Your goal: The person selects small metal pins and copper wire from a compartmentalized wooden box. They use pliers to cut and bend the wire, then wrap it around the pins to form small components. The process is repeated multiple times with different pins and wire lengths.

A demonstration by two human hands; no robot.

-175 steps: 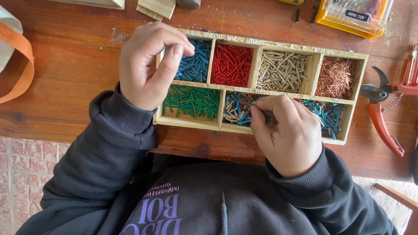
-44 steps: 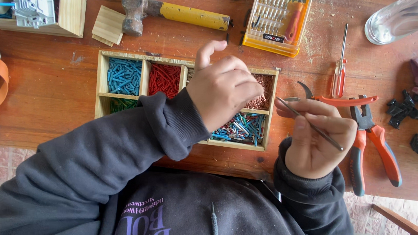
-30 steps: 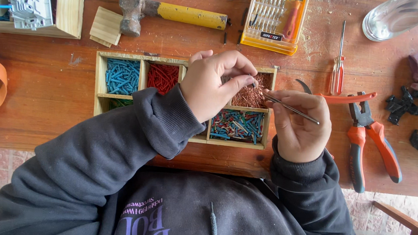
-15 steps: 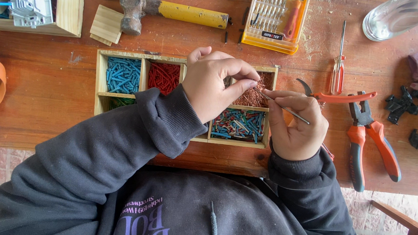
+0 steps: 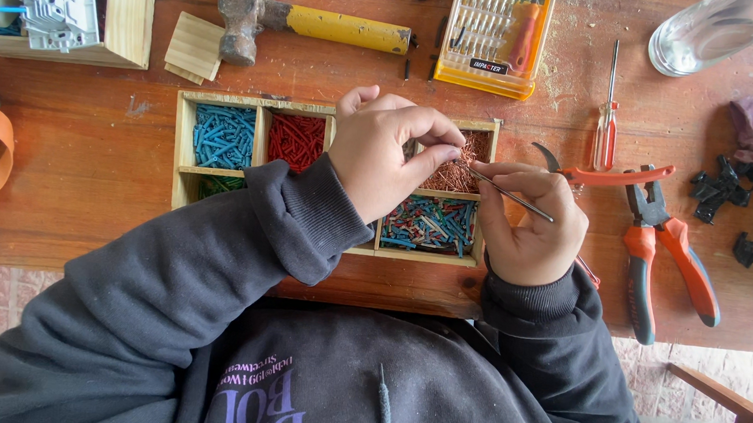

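The right hand [image 5: 532, 224] has tilted its thin tweezers [image 5: 508, 192] flatter. Left hand [image 5: 385, 154] fingertips pinch at their tip. Tiny, light, slippery; hold gently.

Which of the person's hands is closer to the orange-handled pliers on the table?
The right. The right hand, holding thin tweezers, sits just beside the orange-handled pliers. The left hand is farther away, over the wooden sorting box.
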